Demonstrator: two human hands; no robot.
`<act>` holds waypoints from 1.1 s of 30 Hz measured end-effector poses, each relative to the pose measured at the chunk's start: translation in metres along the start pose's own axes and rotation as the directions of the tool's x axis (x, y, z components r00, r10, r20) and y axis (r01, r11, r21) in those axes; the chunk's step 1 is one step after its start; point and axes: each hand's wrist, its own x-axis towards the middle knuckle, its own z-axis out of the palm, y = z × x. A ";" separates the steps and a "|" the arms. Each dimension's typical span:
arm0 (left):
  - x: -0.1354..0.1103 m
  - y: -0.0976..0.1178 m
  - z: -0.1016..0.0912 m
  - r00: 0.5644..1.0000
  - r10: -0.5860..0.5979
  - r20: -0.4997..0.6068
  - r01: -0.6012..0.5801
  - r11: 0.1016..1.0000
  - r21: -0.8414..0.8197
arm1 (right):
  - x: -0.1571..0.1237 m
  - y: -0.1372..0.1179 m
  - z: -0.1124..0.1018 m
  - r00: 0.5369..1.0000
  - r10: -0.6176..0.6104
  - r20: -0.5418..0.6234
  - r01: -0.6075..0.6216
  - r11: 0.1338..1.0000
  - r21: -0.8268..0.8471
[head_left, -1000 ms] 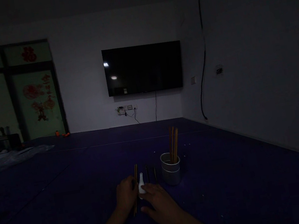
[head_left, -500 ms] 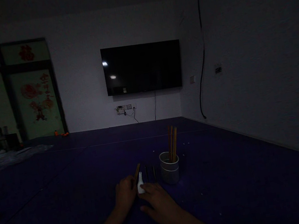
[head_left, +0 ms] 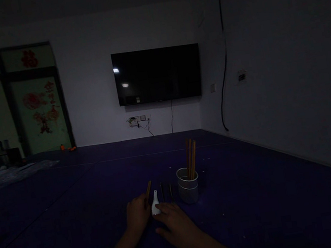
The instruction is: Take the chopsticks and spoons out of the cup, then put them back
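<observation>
The left hand [head_left: 138, 214] is closed around chopsticks [head_left: 148, 188], whose far ends slant up past the fingers; the lower part is hidden by the hand. Just beside it, the right hand [head_left: 179, 227] lies loosely spread, thumb held apart, with fingertips touching the bowl of a white spoon [head_left: 155, 206] rather than wrapped around it. The spoon rests on the dark purple surface [head_left: 114, 176] between the two hands, handle pointing away from the person. Beyond the right hand's fingers lie two thin dark utensils [head_left: 171, 191], roughly side by side, too dim to identify. To their right stands a metal cup [head_left: 189, 193], upright, holding wooden sticks [head_left: 192, 159] that lean slightly right. Small pale specks dot the surface around the cup. Well off to the left is clear plastic [head_left: 19, 174]. A TV [head_left: 157, 75] hangs on the far wall.
</observation>
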 end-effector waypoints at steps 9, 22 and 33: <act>-0.002 0.001 -0.003 1.000 -0.003 -0.016 0.004 1.000 0.025 | -0.001 -0.001 -0.001 1.000 0.006 -0.009 -0.006 1.000 0.011; -0.004 0.003 -0.007 1.000 -0.021 0.000 0.021 0.993 0.114 | -0.001 -0.003 -0.002 1.000 -0.002 0.011 0.002 1.000 -0.001; -0.005 0.002 -0.010 0.999 0.039 0.012 -0.040 0.994 0.097 | 0.000 0.000 0.002 1.000 -0.001 0.001 0.001 1.000 0.015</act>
